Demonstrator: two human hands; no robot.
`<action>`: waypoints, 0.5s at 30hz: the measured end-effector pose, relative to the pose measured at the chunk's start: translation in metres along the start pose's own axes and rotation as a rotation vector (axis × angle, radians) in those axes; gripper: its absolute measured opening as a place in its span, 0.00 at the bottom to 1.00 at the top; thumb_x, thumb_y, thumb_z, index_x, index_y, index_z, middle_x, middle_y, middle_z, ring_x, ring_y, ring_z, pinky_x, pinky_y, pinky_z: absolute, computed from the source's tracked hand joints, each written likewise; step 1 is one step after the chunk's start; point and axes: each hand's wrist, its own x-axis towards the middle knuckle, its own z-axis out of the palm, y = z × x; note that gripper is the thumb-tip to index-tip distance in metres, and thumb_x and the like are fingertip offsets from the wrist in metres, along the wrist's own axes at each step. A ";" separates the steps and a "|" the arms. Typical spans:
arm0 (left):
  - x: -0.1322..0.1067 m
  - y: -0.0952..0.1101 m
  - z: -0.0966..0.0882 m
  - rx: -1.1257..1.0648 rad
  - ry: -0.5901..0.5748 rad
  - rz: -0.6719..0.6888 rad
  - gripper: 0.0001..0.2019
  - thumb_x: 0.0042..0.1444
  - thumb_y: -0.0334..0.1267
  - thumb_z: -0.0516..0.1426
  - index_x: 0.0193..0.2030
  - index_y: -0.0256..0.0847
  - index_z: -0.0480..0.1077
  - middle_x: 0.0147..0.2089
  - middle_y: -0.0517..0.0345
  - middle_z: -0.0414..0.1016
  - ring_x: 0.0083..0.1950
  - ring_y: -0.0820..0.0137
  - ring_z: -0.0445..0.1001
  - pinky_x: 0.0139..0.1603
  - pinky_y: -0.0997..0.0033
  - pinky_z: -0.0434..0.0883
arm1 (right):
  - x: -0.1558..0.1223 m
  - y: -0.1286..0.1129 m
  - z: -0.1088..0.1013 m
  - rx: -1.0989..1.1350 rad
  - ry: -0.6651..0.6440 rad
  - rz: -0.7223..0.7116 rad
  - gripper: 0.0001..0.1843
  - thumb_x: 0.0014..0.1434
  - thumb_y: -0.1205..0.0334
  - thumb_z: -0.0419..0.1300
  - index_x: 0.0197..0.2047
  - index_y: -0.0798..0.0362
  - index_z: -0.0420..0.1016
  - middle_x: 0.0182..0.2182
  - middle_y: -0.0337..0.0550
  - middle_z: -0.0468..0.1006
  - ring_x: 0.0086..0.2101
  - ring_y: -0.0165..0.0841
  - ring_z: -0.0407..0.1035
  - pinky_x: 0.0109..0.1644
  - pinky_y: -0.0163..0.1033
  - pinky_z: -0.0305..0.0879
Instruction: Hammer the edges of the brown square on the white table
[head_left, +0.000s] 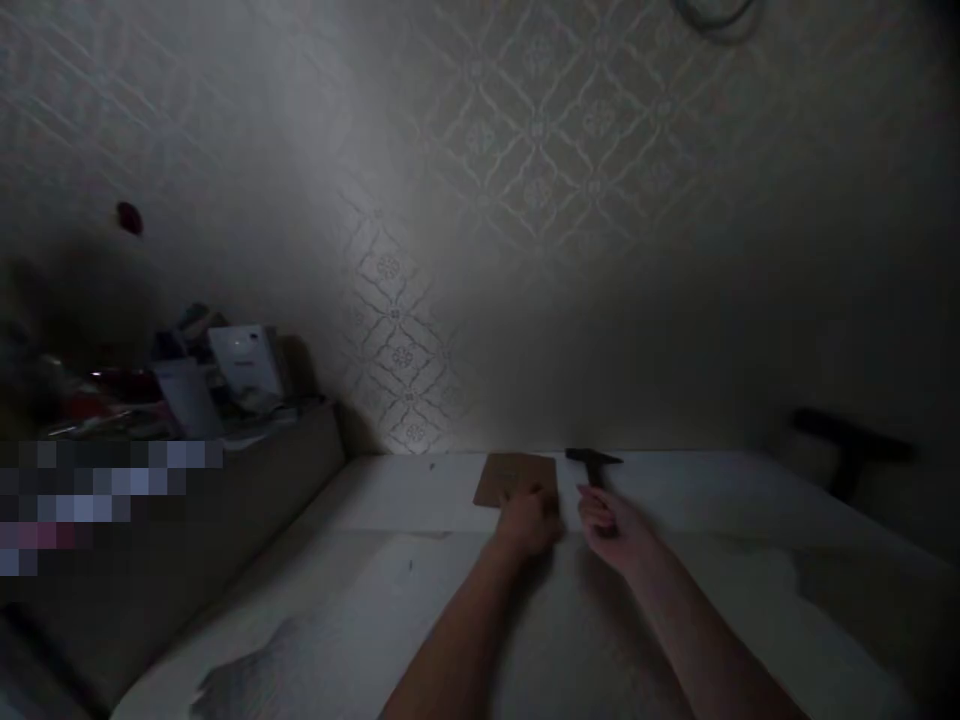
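Observation:
A flat brown square board [498, 480] lies on the white surface near the wall. My left hand [529, 522] rests on the board's near right part, its fingers curled and drawn together; whatever they may pinch is too small and dim to make out. Just to the right, my right hand [609, 528] is wrapped round the handle of a hammer [593, 460]. The hammer's dark head points away from me, beside the board and apart from it.
Patterned wallpaper [536, 130] covers the wall behind. At left, a raised ledge [292, 460] carries a white box [246, 358], a pale container [187, 398] and clutter. A blurred dark T-shaped object [851, 440] stands at right. A grey patch [255, 675] lies at front left.

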 end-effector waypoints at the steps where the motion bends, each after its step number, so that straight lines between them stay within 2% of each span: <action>1: 0.000 0.003 -0.002 -0.006 0.025 -0.016 0.15 0.61 0.33 0.48 0.46 0.42 0.75 0.55 0.49 0.75 0.62 0.59 0.67 0.66 0.44 0.53 | -0.001 0.001 0.003 -0.021 0.043 -0.030 0.18 0.57 0.73 0.56 0.23 0.49 0.50 0.13 0.23 0.49 0.11 0.17 0.45 0.13 0.20 0.44; 3: 0.000 0.009 -0.006 -0.077 0.085 -0.052 0.17 0.62 0.33 0.46 0.46 0.40 0.76 0.51 0.49 0.77 0.58 0.61 0.71 0.65 0.54 0.58 | -0.002 0.002 0.008 -0.055 0.112 -0.088 0.17 0.56 0.73 0.55 0.24 0.49 0.51 0.13 0.22 0.49 0.11 0.17 0.44 0.12 0.20 0.42; 5: 0.000 0.017 -0.008 -0.242 0.145 -0.074 0.18 0.63 0.36 0.46 0.50 0.38 0.74 0.50 0.49 0.78 0.55 0.64 0.74 0.62 0.63 0.64 | -0.003 0.003 0.011 -0.080 0.138 -0.136 0.15 0.54 0.72 0.58 0.26 0.49 0.55 0.12 0.22 0.51 0.11 0.17 0.44 0.12 0.21 0.40; 7: 0.000 0.024 -0.008 -0.422 0.191 -0.085 0.19 0.64 0.38 0.47 0.54 0.37 0.73 0.53 0.50 0.77 0.54 0.65 0.74 0.58 0.69 0.67 | -0.004 0.002 0.012 -0.131 0.158 -0.218 0.12 0.50 0.70 0.62 0.30 0.49 0.60 0.12 0.21 0.53 0.10 0.18 0.45 0.12 0.22 0.39; 9: 0.000 0.030 -0.007 -0.513 0.190 -0.088 0.19 0.63 0.39 0.48 0.55 0.36 0.72 0.55 0.50 0.76 0.56 0.66 0.74 0.58 0.70 0.67 | -0.006 0.001 0.012 -0.247 0.195 -0.358 0.15 0.46 0.67 0.64 0.37 0.49 0.65 0.11 0.20 0.55 0.10 0.19 0.46 0.12 0.23 0.39; 12: -0.004 0.036 -0.009 -0.474 0.145 -0.102 0.20 0.64 0.37 0.46 0.57 0.35 0.70 0.57 0.48 0.75 0.58 0.65 0.72 0.59 0.70 0.66 | -0.007 0.000 0.012 -0.470 0.234 -0.527 0.22 0.44 0.60 0.63 0.44 0.51 0.67 0.11 0.21 0.57 0.11 0.22 0.47 0.13 0.27 0.40; 15: -0.014 0.037 -0.014 -0.239 0.015 -0.123 0.22 0.63 0.34 0.45 0.61 0.35 0.67 0.59 0.44 0.72 0.59 0.61 0.70 0.61 0.64 0.64 | -0.006 0.001 0.013 -0.632 0.251 -0.572 0.26 0.43 0.57 0.62 0.47 0.54 0.70 0.12 0.23 0.57 0.11 0.24 0.48 0.14 0.30 0.41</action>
